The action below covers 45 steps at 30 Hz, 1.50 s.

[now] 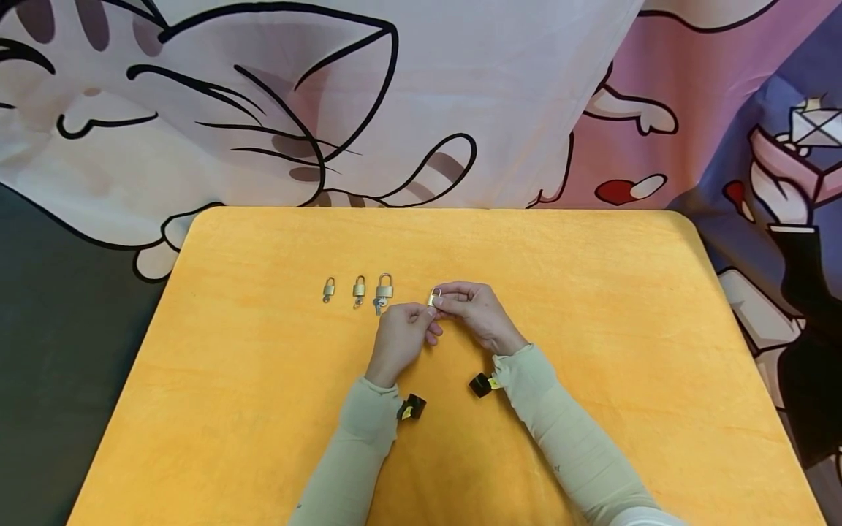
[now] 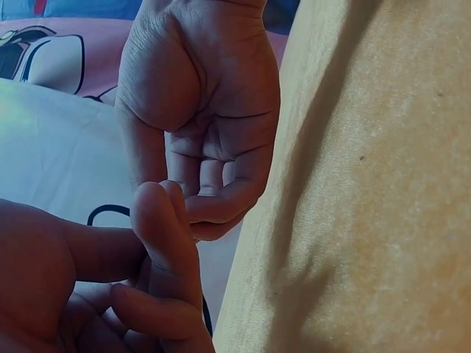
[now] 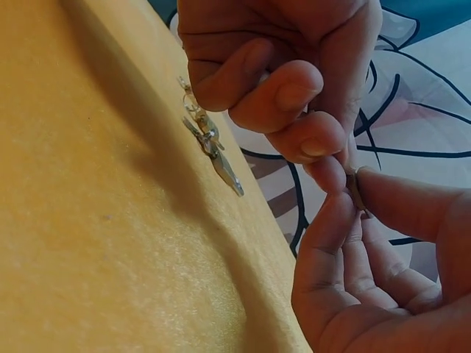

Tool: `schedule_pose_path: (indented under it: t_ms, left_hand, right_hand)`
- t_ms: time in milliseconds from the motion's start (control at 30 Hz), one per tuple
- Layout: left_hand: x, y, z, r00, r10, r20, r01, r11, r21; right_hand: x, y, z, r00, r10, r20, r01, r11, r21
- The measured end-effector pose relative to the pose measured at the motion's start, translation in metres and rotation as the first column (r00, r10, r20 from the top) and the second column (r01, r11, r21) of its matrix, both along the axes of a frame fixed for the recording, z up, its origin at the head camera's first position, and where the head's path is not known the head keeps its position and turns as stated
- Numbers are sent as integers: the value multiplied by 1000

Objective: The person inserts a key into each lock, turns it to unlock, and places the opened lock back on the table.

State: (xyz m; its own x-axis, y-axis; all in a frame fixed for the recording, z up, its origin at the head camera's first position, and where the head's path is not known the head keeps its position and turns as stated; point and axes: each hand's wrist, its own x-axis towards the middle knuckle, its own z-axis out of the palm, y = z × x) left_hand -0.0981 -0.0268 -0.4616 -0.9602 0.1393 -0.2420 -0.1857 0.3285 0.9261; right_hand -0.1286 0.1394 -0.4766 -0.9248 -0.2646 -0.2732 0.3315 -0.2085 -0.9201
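Between the two hands is a small brass padlock point(image 1: 431, 299), its shackle upward, standing clear of the table in the head view. My right hand point(image 1: 479, 314) pinches it between thumb and fingers; in the right wrist view only a thin edge of the padlock point(image 3: 355, 191) shows. At its lower end, my left hand point(image 1: 400, 336) pinches with thumb and index finger; whether a key is there is hidden. Left of the hands, a larger padlock point(image 1: 384, 291), a medium padlock point(image 1: 358, 290) and a small padlock point(image 1: 329, 289) lie in a row, keys at their lower ends.
A yellow cloth-covered table point(image 1: 559, 263) spreads under the hands. Behind it hangs a printed curtain point(image 1: 513, 88) with cartoon figures. Small black devices point(image 1: 481, 384) are strapped at both wrists.
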Motion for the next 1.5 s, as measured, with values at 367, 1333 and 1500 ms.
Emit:
schedule_pose_path:
  t_ms: [367, 1333, 1500]
  left_hand:
    - [1, 0, 0, 999, -29, -34, 27, 998, -57]
    - [2, 2, -3, 974, -25, -226, -21, 979, -202]
    - [3, 3, -4, 968, -30, -250, -24, 977, -213]
  right_hand:
    - [-1, 4, -1, 1000, 14, -3, -13, 999, 39]
    - [-2, 2, -2, 1000, -18, -4, 18, 999, 37]
    - [-2, 3, -3, 1000, -15, -3, 16, 999, 29]
